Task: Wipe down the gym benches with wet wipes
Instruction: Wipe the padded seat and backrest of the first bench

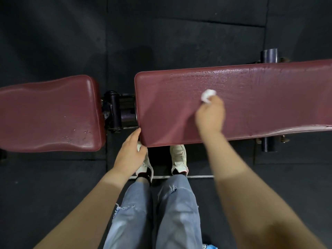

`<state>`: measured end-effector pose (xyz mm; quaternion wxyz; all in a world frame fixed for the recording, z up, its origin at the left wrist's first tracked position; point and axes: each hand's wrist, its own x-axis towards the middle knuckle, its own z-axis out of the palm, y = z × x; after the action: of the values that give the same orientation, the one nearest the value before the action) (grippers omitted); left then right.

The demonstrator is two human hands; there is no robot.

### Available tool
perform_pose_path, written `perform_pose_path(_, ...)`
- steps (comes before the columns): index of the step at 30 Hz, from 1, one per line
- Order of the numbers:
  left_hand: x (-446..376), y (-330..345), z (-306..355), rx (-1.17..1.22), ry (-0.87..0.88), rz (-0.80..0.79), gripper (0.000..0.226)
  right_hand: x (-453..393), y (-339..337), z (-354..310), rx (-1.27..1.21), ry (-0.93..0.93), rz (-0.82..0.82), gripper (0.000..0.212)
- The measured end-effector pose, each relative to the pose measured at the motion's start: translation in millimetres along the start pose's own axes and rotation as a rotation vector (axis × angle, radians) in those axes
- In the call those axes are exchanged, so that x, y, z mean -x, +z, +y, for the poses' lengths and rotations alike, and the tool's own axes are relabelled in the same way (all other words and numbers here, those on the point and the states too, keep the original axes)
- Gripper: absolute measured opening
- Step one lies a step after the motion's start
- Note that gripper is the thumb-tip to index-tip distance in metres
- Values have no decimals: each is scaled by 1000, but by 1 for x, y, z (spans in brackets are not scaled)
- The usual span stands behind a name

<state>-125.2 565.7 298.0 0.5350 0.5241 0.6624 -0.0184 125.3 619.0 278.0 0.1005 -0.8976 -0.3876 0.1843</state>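
A maroon padded bench lies across the view in two parts: a long back pad (251, 105) on the right and a shorter seat pad (48, 114) on the left. My right hand (211, 115) presses a crumpled white wet wipe (207, 96) onto the middle of the long pad. Wet streaks shine on that pad's far and right areas. My left hand (130, 155) rests against the near left corner of the long pad, fingers loosely curled at its edge and holding nothing.
A dark metal hinge bracket (119, 111) joins the two pads in the gap. Black frame tubes (269, 55) stick out under the long pad at right. Dark rubber floor tiles (161, 33) lie all around. My feet in white shoes (178, 159) stand under the pad's near edge.
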Motion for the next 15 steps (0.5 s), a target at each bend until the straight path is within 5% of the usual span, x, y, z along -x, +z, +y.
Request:
perform_pose_path(4,0,5,-11,77,-59,19,64,62,47,-86,114,-639,-470,31)
perform_pose_path(7,-2,9,-19,67,-56,1,63,53,34,-77,269,-961,-689,39)
perform_pose_path(9,-2,13,-26,72,-45,4,65,24,17,-42,167,-800,-601,35)
perform_pose_path(15,12,29,-34,124,-51,18,64,-30,-75,103,34,202,46,39)
